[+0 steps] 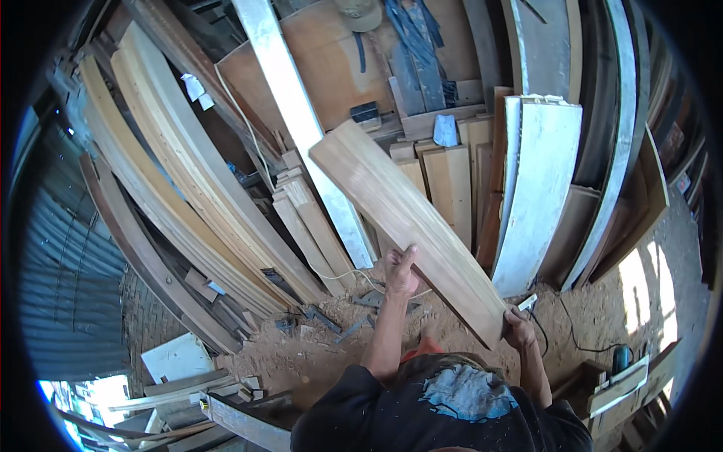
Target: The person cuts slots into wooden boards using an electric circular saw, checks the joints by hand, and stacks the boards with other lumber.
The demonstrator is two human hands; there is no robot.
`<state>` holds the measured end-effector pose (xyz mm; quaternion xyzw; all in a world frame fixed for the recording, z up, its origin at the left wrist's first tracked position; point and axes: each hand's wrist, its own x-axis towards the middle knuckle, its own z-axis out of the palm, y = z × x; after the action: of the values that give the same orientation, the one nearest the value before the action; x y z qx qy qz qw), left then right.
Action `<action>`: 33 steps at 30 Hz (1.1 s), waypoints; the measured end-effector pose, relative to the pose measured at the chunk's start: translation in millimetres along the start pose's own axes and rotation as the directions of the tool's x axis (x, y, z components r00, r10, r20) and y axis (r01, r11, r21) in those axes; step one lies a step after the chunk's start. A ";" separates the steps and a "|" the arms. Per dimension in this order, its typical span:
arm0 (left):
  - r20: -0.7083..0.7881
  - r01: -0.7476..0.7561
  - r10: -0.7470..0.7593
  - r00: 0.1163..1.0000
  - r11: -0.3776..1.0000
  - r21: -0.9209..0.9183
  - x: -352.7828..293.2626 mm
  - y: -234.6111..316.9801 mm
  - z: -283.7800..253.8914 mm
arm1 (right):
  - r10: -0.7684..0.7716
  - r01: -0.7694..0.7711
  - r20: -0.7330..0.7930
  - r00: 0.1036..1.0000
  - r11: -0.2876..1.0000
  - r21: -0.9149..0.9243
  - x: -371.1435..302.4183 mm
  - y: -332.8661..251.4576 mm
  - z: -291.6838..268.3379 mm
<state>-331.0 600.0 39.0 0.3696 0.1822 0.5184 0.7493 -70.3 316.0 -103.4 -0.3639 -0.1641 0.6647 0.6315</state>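
A long, flat light-brown wooden board (422, 218) is held up at a slant in front of me, its far end up to the left and its near end down to the right. My left hand (401, 271) grips its lower left edge near the middle, the thumb lying on the board's face and the other fingers hidden. At the near right end, my right hand (520, 330) is closed around the corner. A white-painted plank (309, 135) leans behind the board's far end.
Long boards (188, 188) lean in a stack at the left. A wide white panel (542, 188) stands to the right. Short planks (448, 181) stand against the back. Sawdust and offcuts cover the floor (294, 369). A cable (580, 331) lies at the right, near a wooden bench (625, 392).
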 end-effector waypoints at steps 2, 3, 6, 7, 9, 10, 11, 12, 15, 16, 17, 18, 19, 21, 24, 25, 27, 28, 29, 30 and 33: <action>-0.113 -0.071 0.069 0.991 0.997 -0.006 -5.9 -4.4 -25.1 | -0.035 0.040 0.061 0.998 0.996 -0.084 7.5 14.0 -3.1; -0.208 -0.099 0.092 0.974 0.995 -0.022 -5.8 -7.0 -36.4 | -0.057 0.054 -0.015 0.998 0.989 -0.136 5.7 14.9 6.7; -0.176 -0.057 0.039 0.984 0.993 -0.099 -13.3 3.8 14.2 | -0.039 -0.005 -0.083 0.996 0.882 -0.471 -21.2 -1.1 24.1; -0.136 -0.059 0.034 0.990 0.982 -0.181 -12.9 6.3 17.8 | -0.067 -0.021 -0.108 0.992 0.751 -0.659 -21.2 3.2 23.5; -0.138 -0.008 -0.015 0.990 0.987 -0.158 -15.2 -13.9 -16.1 | -0.081 -0.205 -0.215 0.973 0.112 -0.972 -24.4 -7.9 59.6; -0.078 -0.037 0.023 0.997 0.982 -0.183 -15.3 -23.0 -28.4 | -0.144 -0.154 -0.165 0.976 0.082 -0.985 -24.3 3.2 58.8; -0.019 -0.066 0.063 0.998 0.976 -0.208 -15.0 -31.4 -40.7 | -0.205 -0.103 -0.111 0.973 0.049 -0.993 -25.6 17.6 57.1; -0.003 -0.078 0.081 0.997 0.944 -0.321 -14.6 -39.1 -57.8 | -0.211 -0.134 -0.147 0.966 0.075 -0.988 -23.6 26.2 64.3; 0.501 0.115 0.132 0.855 0.895 -0.432 5.8 -19.6 -24.3 | -0.299 -0.182 -0.190 0.935 0.052 -0.982 -24.5 53.2 61.2; 0.398 0.143 0.064 0.915 0.872 -0.468 -1.2 -13.2 5.6 | -0.325 -0.192 -0.201 0.924 0.061 -0.979 -28.0 63.1 47.3; 0.395 0.131 0.072 0.916 0.876 -0.464 -3.3 -6.6 4.6 | -0.322 -0.180 -0.189 0.927 0.059 -0.982 -26.5 68.1 48.4; 0.418 0.135 0.073 0.906 0.884 -0.448 -4.3 -4.5 0.5 | -0.336 -0.151 -0.162 0.928 0.058 -0.987 -24.8 70.2 53.3; 0.441 0.140 0.073 0.894 0.891 -0.432 -5.0 -1.7 -1.8 | -0.350 -0.123 -0.135 0.927 0.056 -0.991 -23.0 71.5 57.8; 0.435 0.112 0.099 0.895 0.894 -0.435 -8.1 -3.4 -9.2 | -0.340 -0.115 -0.125 0.932 0.049 -0.992 -25.9 71.4 65.1; 0.391 0.093 0.129 0.911 0.861 -0.501 -15.0 -3.7 -0.9 | -0.374 -0.097 -0.110 0.921 0.052 -0.994 -29.8 73.9 70.3; 0.369 0.089 0.135 0.920 0.844 -0.529 -17.2 -3.4 -1.4 | -0.412 -0.073 -0.091 0.907 0.060 -0.996 -31.5 75.9 70.1; 0.406 0.095 0.119 0.906 0.878 -0.469 -18.1 -5.5 -8.5 | -0.412 -0.059 -0.073 0.908 0.046 -0.997 -32.6 79.8 64.5; 0.464 0.104 0.089 0.881 0.921 -0.375 -18.3 -7.2 -13.4 | -0.415 -0.050 -0.061 0.908 0.036 -0.998 -32.4 82.0 61.8; 0.466 0.102 0.093 0.880 0.921 -0.377 -20.1 -9.6 -17.8 | -0.417 -0.048 -0.058 0.907 0.033 -0.998 -31.9 84.7 59.6; 0.456 0.151 0.032 0.889 0.921 -0.359 -23.5 -13.0 -21.8 | -0.392 -0.074 -0.087 0.916 0.048 -0.996 -32.1 87.7 56.9; 0.445 0.203 -0.037 0.895 0.922 -0.331 -31.7 -29.0 -34.7 | -0.331 -0.144 -0.161 0.930 0.075 -0.987 -30.7 98.0 46.3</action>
<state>-347.7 578.3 -9.0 0.3154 -0.0655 0.4005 0.8578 -174.8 283.1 -129.8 -0.7924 -0.4798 0.2569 0.2756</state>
